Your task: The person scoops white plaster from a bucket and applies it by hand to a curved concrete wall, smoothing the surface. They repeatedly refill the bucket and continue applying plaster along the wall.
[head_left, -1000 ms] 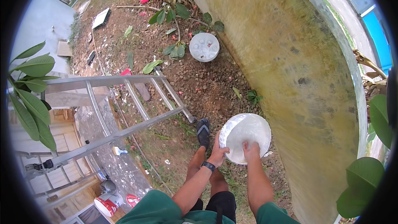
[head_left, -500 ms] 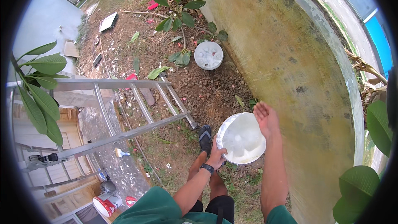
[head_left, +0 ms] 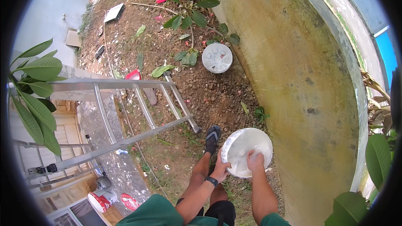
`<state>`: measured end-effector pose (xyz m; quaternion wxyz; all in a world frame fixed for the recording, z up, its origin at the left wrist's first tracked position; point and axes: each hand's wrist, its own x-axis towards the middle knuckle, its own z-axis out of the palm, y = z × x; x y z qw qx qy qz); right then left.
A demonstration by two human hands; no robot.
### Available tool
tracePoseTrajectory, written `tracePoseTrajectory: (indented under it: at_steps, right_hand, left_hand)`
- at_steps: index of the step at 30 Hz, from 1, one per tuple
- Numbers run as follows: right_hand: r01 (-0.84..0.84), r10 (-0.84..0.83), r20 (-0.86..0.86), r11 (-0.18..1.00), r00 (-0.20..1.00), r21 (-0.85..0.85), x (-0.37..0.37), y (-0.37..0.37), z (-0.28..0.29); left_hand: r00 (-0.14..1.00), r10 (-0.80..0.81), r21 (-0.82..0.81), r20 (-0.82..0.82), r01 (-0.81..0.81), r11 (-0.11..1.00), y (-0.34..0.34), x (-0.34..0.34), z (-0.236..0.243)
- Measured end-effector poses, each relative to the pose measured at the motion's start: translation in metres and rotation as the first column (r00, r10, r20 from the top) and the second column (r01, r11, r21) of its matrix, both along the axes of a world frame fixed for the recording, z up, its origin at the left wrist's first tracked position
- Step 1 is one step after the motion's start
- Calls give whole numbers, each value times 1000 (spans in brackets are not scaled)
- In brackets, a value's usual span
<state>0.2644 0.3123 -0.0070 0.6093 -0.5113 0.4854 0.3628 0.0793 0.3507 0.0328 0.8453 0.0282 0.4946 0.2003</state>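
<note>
A white round bucket (head_left: 241, 140) is tilted in front of my legs, with a pale, glossy wet-looking inside. My left hand (head_left: 220, 169), with a dark band on the wrist, grips its left rim, thumb over the edge. Down inside the bucket is my right hand (head_left: 255, 159), its fingers curled together near the bottom. What those fingers hold, if anything, is hidden. Farther off, a second white round pail or lid (head_left: 217, 57) with several round marks sits on the soil beside the wall.
An aluminium ladder (head_left: 121, 142) stretches across the left, its feet near my sandal (head_left: 213, 134). A stained concrete wall (head_left: 297, 79) runs along the right. A small leafy plant (head_left: 188, 16) grows ahead. Red and white paint buckets (head_left: 100, 201) stand at lower left.
My right hand has moved from open above the bucket's right rim down into the bucket, its fingers now curled. My left hand keeps hold of the rim.
</note>
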Motion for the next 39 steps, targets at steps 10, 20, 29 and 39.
tracePoseTrajectory:
  at_steps: [10, 20, 29, 39]
  right_hand:
    - [-663, 90, 703, 435, 706, 610, 146, 347, 257]
    - [-495, 495, 37, 869, 868, -17, 31, 141, 5]
    - [-226, 222, -205, 974, 953, 1, 16, 237, 27]
    - [-730, 238, 703, 381, 670, 567, 137, 477, 239]
  left_hand:
    - [1000, 12, 124, -22, -9, 992, 66, -1, 9]
    - [1000, 25, 260, 11, -27, 965, 136, 9, 9]
    - [984, 176, 81, 32, -178, 981, 148, -2, 1]
    - [988, 150, 157, -34, -143, 977, 197, -12, 21]
